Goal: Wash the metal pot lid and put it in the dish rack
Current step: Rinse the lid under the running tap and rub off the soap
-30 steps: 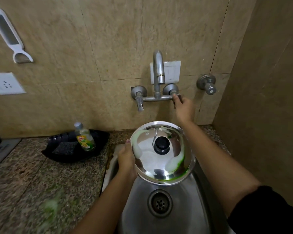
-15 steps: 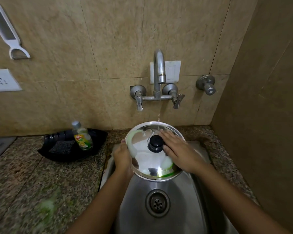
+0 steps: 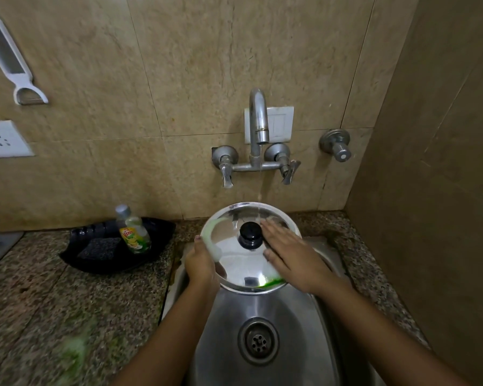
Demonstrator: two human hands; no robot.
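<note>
A round metal pot lid [image 3: 234,263] with a black knob [image 3: 250,235] is held above the steel sink [image 3: 299,330], under the wall tap [image 3: 258,121]. A thin stream of water falls onto its far rim. Green soap smears show at its left and lower right edges. My left hand [image 3: 201,264] grips the lid's left rim. My right hand [image 3: 292,256] lies flat on the lid's right side, fingers spread, just right of the knob. No dish rack is in view.
A black tray [image 3: 156,235] on the granite counter left of the sink holds a dish soap bottle [image 3: 133,231] and a dark scrub pad [image 3: 99,247]. A second valve [image 3: 336,146] juts from the wall at right. A side wall closes the right.
My right hand left the tap's right handle and came down onto the lid. Water now runs from the tap. The lid has shifted slightly toward the wall under the stream.
</note>
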